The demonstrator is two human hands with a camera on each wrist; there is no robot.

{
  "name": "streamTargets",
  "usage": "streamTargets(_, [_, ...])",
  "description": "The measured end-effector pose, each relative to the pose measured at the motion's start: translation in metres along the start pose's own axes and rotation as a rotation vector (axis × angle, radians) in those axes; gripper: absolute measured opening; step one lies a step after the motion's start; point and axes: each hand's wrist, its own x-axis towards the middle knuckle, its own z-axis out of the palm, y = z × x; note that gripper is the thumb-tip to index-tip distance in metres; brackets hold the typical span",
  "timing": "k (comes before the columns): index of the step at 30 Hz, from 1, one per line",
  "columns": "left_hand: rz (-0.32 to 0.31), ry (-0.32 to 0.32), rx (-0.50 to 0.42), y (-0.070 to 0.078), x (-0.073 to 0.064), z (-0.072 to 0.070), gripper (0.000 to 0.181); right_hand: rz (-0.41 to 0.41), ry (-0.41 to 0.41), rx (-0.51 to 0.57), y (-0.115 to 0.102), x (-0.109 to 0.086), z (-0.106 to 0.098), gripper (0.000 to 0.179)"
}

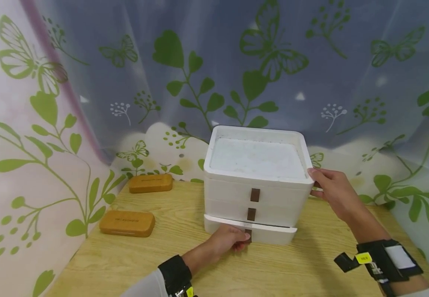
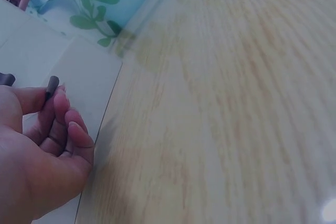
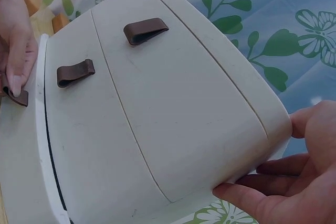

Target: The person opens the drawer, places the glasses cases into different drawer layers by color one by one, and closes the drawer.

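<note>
A white drawer box [image 1: 259,187] with a shallow tray top and three brown pull tabs stands on the wooden table. Its bottom drawer [image 1: 273,235] juts out a little past the two closed ones above. Low at the front, my left hand [image 1: 226,239] pinches the bottom pull tab [image 2: 52,85] between thumb and fingers. At the box's right side, my right hand [image 1: 335,192] grips the upper corner, thumb at the rim and fingers against the side wall. The middle tab [image 3: 76,73] and top tab [image 3: 146,30] hang free.
Two orange-brown oblong cases lie left of the box, a nearer case [image 1: 126,223] and a farther case [image 1: 150,183]. Behind the table [image 1: 177,206] hangs a patterned curtain [image 1: 199,62] with green leaves and butterflies, close to the box's back.
</note>
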Motion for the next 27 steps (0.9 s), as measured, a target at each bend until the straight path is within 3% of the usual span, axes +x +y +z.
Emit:
streamTargets(13, [-0.013,-0.009,0.025,-0.004,-0.017,0.003,0.036,0.004,-0.001,0.01,-0.001,-0.001,0.0,0.076])
streamTargets(27, [0.027,-0.036,0.049,-0.01,-0.038,0.01,0.035,-0.007,0.009,0.0,0.0,-0.001,0.002,0.076])
